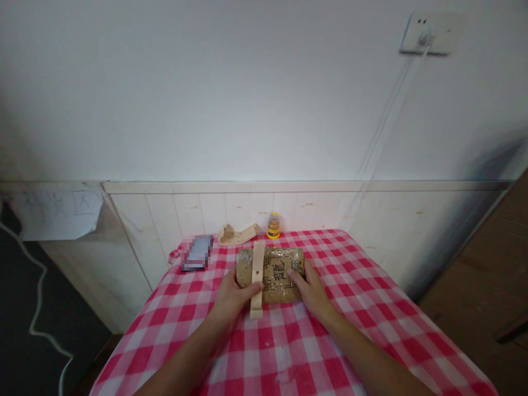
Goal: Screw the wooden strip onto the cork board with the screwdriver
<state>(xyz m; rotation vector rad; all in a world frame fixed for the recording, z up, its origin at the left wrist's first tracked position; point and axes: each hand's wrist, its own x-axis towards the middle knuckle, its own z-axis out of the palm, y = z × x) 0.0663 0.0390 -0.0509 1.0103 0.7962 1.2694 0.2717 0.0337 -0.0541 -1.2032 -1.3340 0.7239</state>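
Between my hands is a brown package (pixel 284 294) in shiny clear wrap, with dark printed characters on its face. A pale wooden strip (pixel 258 258) with a small hole in it crosses the package left of its middle, its near end jutting past the edge. My left hand (pixel 235 294) grips the package's left side, thumb pressed on the wooden strip. On the right side my right hand (pixel 311 289) holds the package, its thumb lying on the printed face. The other fingers of both hands are mostly hidden.
A red-and-white checked cloth (pixel 243 363) covers the table. Toward the wall stand a curved wooden piece (pixel 237 236) and a small yellow-capped container (pixel 273 226). A phone-like device (pixel 198 253) lies at the left. A socket (pixel 431 34) with a plugged-in cord is on the wall.
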